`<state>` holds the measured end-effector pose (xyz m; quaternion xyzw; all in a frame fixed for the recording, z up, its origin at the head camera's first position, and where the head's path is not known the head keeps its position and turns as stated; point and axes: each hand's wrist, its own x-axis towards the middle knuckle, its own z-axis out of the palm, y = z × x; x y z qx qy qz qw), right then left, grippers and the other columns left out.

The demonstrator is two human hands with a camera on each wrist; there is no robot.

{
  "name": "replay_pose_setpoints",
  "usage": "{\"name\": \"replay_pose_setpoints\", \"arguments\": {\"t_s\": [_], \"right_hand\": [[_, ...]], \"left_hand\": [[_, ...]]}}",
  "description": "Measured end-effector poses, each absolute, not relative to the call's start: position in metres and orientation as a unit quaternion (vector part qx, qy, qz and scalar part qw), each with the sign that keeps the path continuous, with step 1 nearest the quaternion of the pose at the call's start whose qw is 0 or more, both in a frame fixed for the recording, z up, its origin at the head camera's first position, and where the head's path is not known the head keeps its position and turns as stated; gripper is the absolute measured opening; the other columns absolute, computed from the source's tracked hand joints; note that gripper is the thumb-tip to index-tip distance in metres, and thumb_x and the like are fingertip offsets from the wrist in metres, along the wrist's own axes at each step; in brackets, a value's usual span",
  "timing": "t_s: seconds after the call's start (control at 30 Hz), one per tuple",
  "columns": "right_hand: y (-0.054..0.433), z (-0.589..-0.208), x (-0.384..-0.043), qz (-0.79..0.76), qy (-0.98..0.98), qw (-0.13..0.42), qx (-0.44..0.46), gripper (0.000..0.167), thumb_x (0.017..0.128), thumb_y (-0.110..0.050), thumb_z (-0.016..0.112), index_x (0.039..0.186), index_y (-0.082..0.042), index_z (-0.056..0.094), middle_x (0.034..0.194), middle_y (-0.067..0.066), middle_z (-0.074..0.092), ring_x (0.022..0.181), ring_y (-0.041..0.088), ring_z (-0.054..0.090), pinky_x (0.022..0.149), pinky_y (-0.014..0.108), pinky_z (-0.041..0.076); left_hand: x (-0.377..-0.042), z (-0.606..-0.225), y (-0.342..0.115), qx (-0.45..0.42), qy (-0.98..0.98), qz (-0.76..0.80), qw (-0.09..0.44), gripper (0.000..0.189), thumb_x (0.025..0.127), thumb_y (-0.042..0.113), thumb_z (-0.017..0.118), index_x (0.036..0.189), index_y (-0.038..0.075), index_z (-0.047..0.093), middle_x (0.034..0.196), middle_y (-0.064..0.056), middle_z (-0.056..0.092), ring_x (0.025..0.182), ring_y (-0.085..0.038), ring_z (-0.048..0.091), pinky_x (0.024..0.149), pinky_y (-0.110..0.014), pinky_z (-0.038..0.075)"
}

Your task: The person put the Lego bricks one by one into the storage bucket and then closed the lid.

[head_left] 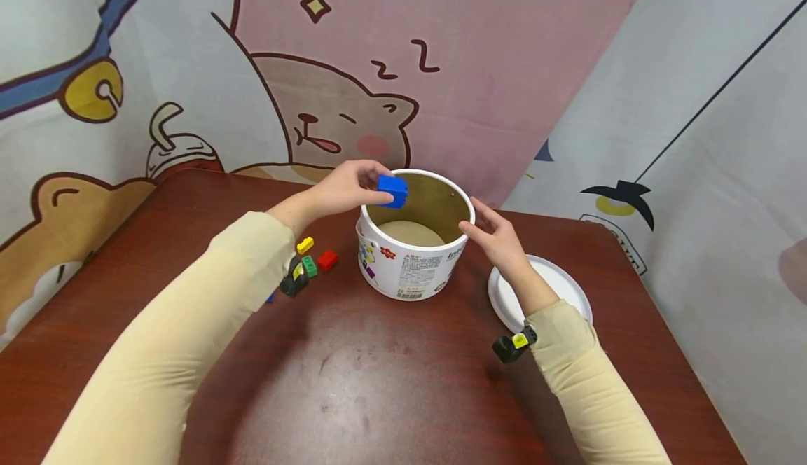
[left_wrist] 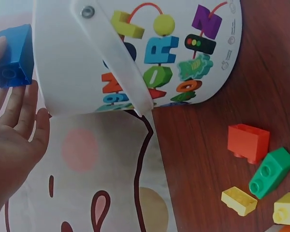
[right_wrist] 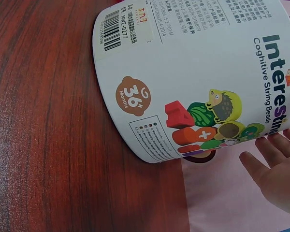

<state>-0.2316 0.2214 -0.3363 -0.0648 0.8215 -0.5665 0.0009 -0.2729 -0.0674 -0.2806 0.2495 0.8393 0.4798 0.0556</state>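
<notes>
Over the left rim of a white printed bucket (head_left: 419, 272), my left hand (head_left: 349, 188) pinches a blue toy brick (head_left: 394, 190) between thumb and fingers. The left wrist view also shows this blue brick (left_wrist: 15, 55) beside the bucket's mouth. My right hand (head_left: 498, 235) touches the bucket's right rim with fairly straight fingers. The bucket stands upright with its top open, and its pale bottom shows in the head view. In the right wrist view, the right hand (right_wrist: 278, 171) lies by the bucket's edge.
Left of the bucket lie a red brick (head_left: 327, 260), a green brick (head_left: 309, 266) and a yellow brick (head_left: 305, 245); the left sleeve partly hides others. A white round lid (head_left: 557, 286) rests on the brown table (head_left: 403, 381) at right. A cartoon-printed cloth (head_left: 479, 66) hangs behind.
</notes>
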Motion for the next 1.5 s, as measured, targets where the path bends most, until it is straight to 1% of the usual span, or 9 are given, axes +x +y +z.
{"name": "replay_pose_setpoints", "arguments": {"t_s": [0.2, 0.3, 0.5, 0.7, 0.97, 1.13, 1.3, 1.37, 1.5], "right_hand": [[0.221, -0.336, -0.232, -0.571, 0.818, 0.0, -0.066, 0.06, 0.091, -0.013, 0.059, 0.145, -0.007, 0.034, 0.146, 0.018, 0.038, 0.133, 0.031, 0.04, 0.108, 0.044, 0.034], [0.221, -0.336, -0.232, -0.571, 0.818, 0.001, -0.067, 0.06, 0.091, -0.013, 0.059, 0.145, -0.006, 0.033, 0.146, 0.018, 0.038, 0.133, 0.031, 0.04, 0.108, 0.044, 0.033], [0.221, -0.335, -0.231, -0.57, 0.819, 0.002, -0.066, 0.06, 0.091, -0.013, 0.059, 0.145, -0.007, 0.033, 0.146, 0.017, 0.038, 0.133, 0.031, 0.04, 0.108, 0.044, 0.033], [0.221, -0.335, -0.232, -0.573, 0.817, 0.003, -0.068, 0.06, 0.091, -0.013, 0.058, 0.145, -0.007, 0.033, 0.148, 0.017, 0.036, 0.134, 0.03, 0.039, 0.109, 0.043, 0.033], [0.221, -0.335, -0.232, -0.57, 0.819, 0.004, -0.065, 0.06, 0.091, -0.014, 0.059, 0.145, -0.008, 0.033, 0.147, 0.017, 0.037, 0.134, 0.03, 0.039, 0.109, 0.043, 0.033], [0.219, -0.335, -0.232, -0.569, 0.82, 0.007, -0.066, 0.06, 0.091, -0.014, 0.059, 0.145, -0.008, 0.033, 0.148, 0.016, 0.036, 0.134, 0.03, 0.038, 0.109, 0.043, 0.033], [0.219, -0.336, -0.233, -0.565, 0.822, 0.011, -0.068, 0.06, 0.091, -0.016, 0.059, 0.145, -0.009, 0.033, 0.149, 0.015, 0.034, 0.135, 0.029, 0.037, 0.109, 0.043, 0.032], [0.219, -0.336, -0.233, -0.566, 0.822, 0.009, -0.067, 0.06, 0.091, -0.016, 0.059, 0.145, -0.009, 0.033, 0.148, 0.016, 0.035, 0.135, 0.029, 0.037, 0.109, 0.043, 0.032], [0.221, -0.336, -0.232, -0.57, 0.819, 0.006, -0.065, 0.06, 0.092, -0.015, 0.058, 0.145, -0.008, 0.032, 0.148, 0.016, 0.036, 0.135, 0.03, 0.038, 0.109, 0.043, 0.032]], "left_hand": [[-0.272, -0.278, -0.059, 0.261, 0.836, 0.479, 0.066, 0.038, 0.082, 0.016, 0.071, 0.116, 0.003, 0.059, 0.108, -0.015, 0.062, 0.1, -0.024, 0.058, 0.093, -0.036, 0.047], [-0.271, -0.278, -0.057, 0.268, 0.833, 0.479, 0.071, 0.038, 0.082, 0.016, 0.071, 0.116, 0.003, 0.059, 0.111, -0.017, 0.062, 0.103, -0.025, 0.058, 0.095, -0.036, 0.046], [-0.269, -0.275, -0.07, 0.263, 0.83, 0.489, 0.05, 0.035, 0.082, 0.013, 0.07, 0.114, 0.002, 0.06, 0.109, -0.019, 0.062, 0.099, -0.024, 0.06, 0.09, -0.035, 0.047], [-0.269, -0.282, -0.112, 0.215, 0.849, 0.481, 0.033, 0.035, 0.084, 0.017, 0.069, 0.116, 0.004, 0.061, 0.109, -0.015, 0.062, 0.099, -0.023, 0.058, 0.086, -0.035, 0.047], [-0.265, -0.318, -0.177, 0.135, 0.885, 0.443, 0.045, 0.04, 0.089, 0.026, 0.064, 0.122, 0.004, 0.056, 0.116, -0.017, 0.061, 0.106, -0.026, 0.055, 0.089, -0.039, 0.045], [-0.258, -0.35, -0.213, 0.108, 0.901, 0.416, 0.064, 0.046, 0.09, 0.03, 0.061, 0.125, 0.001, 0.053, 0.118, -0.02, 0.058, 0.106, -0.029, 0.053, 0.088, -0.037, 0.045], [-0.249, -0.375, -0.238, 0.075, 0.913, 0.395, 0.065, 0.045, 0.091, 0.028, 0.06, 0.125, -0.002, 0.052, 0.117, -0.024, 0.059, 0.104, -0.031, 0.055, 0.086, -0.035, 0.047], [-0.247, -0.381, -0.244, 0.069, 0.916, 0.391, 0.066, 0.044, 0.091, 0.026, 0.059, 0.124, -0.003, 0.052, 0.115, -0.024, 0.059, 0.103, -0.032, 0.055, 0.087, -0.037, 0.047], [-0.246, -0.389, -0.248, 0.064, 0.917, 0.385, 0.088, 0.045, 0.092, 0.026, 0.059, 0.125, -0.003, 0.051, 0.115, -0.026, 0.059, 0.102, -0.033, 0.055, 0.092, -0.046, 0.044]]}}
